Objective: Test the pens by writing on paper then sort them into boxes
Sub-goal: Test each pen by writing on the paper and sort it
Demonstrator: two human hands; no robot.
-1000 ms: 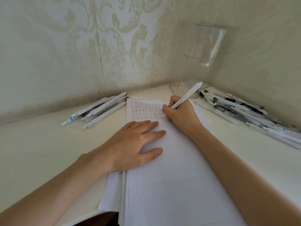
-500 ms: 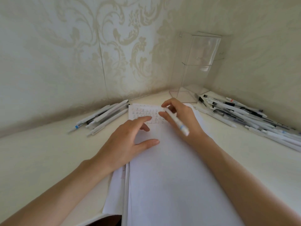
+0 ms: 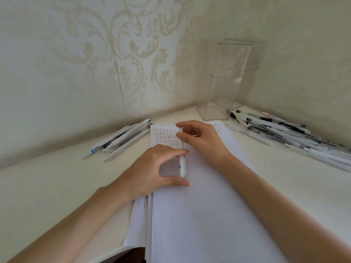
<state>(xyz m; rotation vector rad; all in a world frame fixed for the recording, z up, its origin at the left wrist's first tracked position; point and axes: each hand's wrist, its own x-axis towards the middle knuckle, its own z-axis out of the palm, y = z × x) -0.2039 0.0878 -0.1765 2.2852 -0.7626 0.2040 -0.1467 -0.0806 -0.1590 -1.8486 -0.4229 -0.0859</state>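
Head view: pen (image 3: pixel 182 164) runs 12-to-6 over the paper (image 3: pixel 199 215) centre, right hand (image 3: pixel 203 141) pinching its far end, left hand (image 3: pixel 150 168) touching mid-barrel, grip unclear; a sloppy handover could drop it, or it joins the wrong lookalike heap, 10 o'clock pile (image 3: pixel 121 139) versus 2 o'clock pile (image 3: pixel 284 133).

the pen (image 3: pixel 181 158) i hold is matt white plastic (blue mark near its end), the paper (image 3: pixel 205 215) smooth and matt, the clear box (image 3: pixel 226 82) glossy plastic.
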